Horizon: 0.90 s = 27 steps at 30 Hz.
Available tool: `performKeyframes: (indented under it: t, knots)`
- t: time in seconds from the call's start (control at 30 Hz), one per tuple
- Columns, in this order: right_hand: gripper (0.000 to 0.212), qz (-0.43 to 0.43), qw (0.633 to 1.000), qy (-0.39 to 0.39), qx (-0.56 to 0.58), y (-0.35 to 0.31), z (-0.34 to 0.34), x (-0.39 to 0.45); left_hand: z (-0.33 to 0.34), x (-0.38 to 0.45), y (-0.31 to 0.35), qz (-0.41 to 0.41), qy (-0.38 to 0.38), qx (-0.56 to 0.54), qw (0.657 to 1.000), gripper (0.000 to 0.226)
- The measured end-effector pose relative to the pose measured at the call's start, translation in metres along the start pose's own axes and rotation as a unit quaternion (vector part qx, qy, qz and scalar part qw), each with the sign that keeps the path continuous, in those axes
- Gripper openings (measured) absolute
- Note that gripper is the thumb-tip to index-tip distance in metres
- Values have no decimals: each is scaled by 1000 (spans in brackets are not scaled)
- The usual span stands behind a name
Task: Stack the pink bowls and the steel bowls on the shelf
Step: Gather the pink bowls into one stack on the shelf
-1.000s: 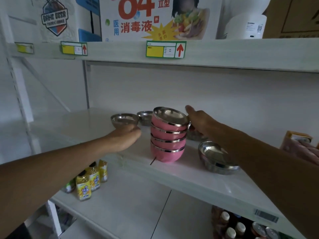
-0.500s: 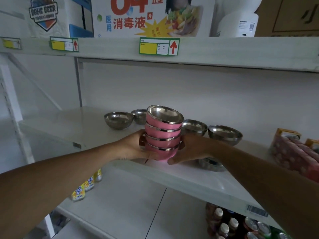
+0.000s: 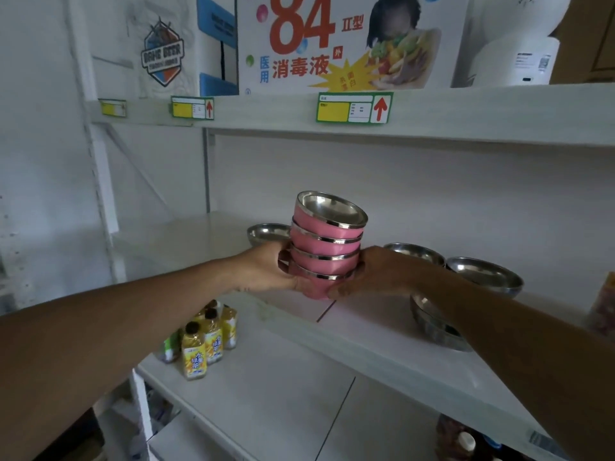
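A stack of several pink bowls [image 3: 327,242] with steel rims and steel insides is held between both hands, raised just above the white middle shelf [image 3: 382,331]. My left hand [image 3: 266,267] grips the stack's lower left side. My right hand [image 3: 376,272] grips its lower right side. The stack leans slightly to the left. Loose steel bowls rest on the shelf: one behind my left hand [image 3: 266,231], one behind my right hand [image 3: 414,251], one further right [image 3: 484,274], and another [image 3: 436,327] partly hidden under my right forearm.
The upper shelf [image 3: 466,111] carries price tags, a large printed box [image 3: 346,41] and a white appliance [image 3: 512,44]. Yellow drink bottles [image 3: 206,341] stand on the lower shelf. A pink packet [image 3: 604,307] lies at the right edge. More bottles [image 3: 466,440] sit at bottom right.
Both hands closed around the base of the pink stack and lifted it off the shelf a little. The view has shifted right and tilted up.
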State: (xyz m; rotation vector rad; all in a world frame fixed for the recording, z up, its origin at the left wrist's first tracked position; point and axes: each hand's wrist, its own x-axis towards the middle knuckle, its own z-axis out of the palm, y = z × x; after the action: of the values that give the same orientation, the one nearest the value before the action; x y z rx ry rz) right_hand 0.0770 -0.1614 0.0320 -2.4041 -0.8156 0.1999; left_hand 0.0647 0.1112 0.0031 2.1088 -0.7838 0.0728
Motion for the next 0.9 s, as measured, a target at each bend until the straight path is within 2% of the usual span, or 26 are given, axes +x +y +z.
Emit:
performKeyframes:
  t: [0.1,0.13,0.27,0.47,0.6,0.9]
  knots:
    - [52,-35,999,-24,-3,-14,10,15,-12,-25,-3,-35,35,-10,999,57]
    - [50,-62,997,-35,4,-20,14,20,-16,-34,-6,-51,55,-17,997,60]
    - [63,-155,986,-30,57,-30,37,49,-36,-63,-20,-109,124,-33,986,90]
    - [69,-183,977,-49,95,-53,70,94,-66,-104,-23,-187,144,-4,972,68]
    - [80,-162,979,-55,111,-72,92,120,-93,-128,-29,-189,141,-1,972,68]
    - [74,-142,981,-61,115,-112,131,177,-162,-153,-78,-178,126,1,976,62]
